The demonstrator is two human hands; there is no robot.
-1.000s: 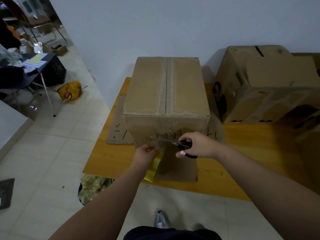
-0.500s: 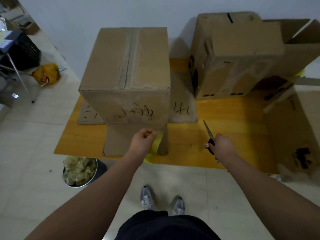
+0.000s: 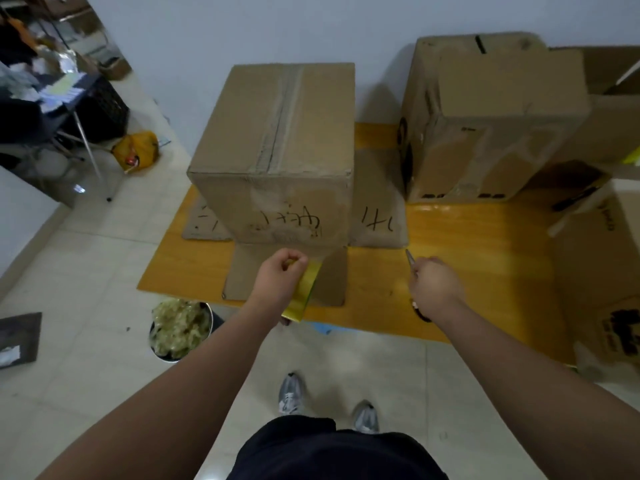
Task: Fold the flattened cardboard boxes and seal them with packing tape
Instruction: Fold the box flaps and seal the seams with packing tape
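- Setting: a white wall, a pale tiled floor and a low yellow tabletop [image 3: 485, 244] seen from above.
- Taped box [image 3: 277, 150]: it stands on the left part of the tabletop, on flat cardboard sheets [image 3: 377, 223]. Its long axis runs away from the person toward the wall. The handwritten face points at the person.
- Tape seam [image 3: 280, 116]: a strip runs along that long axis, closing the two top flaps from the near edge to the far edge.
- Left hand [image 3: 280, 282]: just in front of the box's near face, its fingers are curled into a fist around a yellow tape roll [image 3: 304, 296], which hangs edge-on below the knuckles.
- Right hand [image 3: 436, 285]: well apart from the roll and over bare tabletop, it grips scissors [image 3: 410, 259]. Its fingers are curled round the handles, and the blades look closed, with the tip pointing toward the wall.
- Step in hand (judgement): the top seam appears finished. No strip can be made out between roll and box, so whether the tape is cut free cannot be told.
- Next move (judgement): press any loose tape end flat on the near face, then put down the tools and lift the box aside.
- Second box [image 3: 491, 116]: closed, it stands to the right against the wall.
- Open carton [image 3: 602, 278]: it stands at the far right edge with its flaps raised, and is likely the next to seal.
- Floor: a bin [image 3: 180, 329] of scraps stands below the table edge.
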